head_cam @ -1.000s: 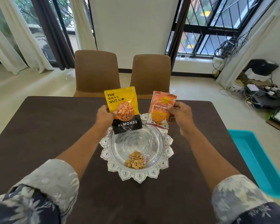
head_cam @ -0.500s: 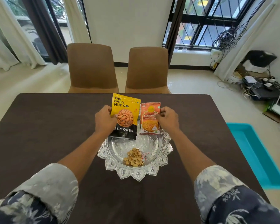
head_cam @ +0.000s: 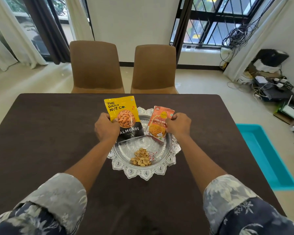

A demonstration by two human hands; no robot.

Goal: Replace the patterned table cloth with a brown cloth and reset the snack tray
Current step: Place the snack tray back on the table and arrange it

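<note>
The silver tray sits mid-table on the brown cloth, a heap of nut shells in its near part. The left grip clasps the yellow almonds pouch, the right grip pinches the orange snack packet, both over the tray's far half.

Dark brown cloth, shiny silver embossed tray, yellow-and-black almonds pouch, orange snack packet, floral sleeves.
</note>
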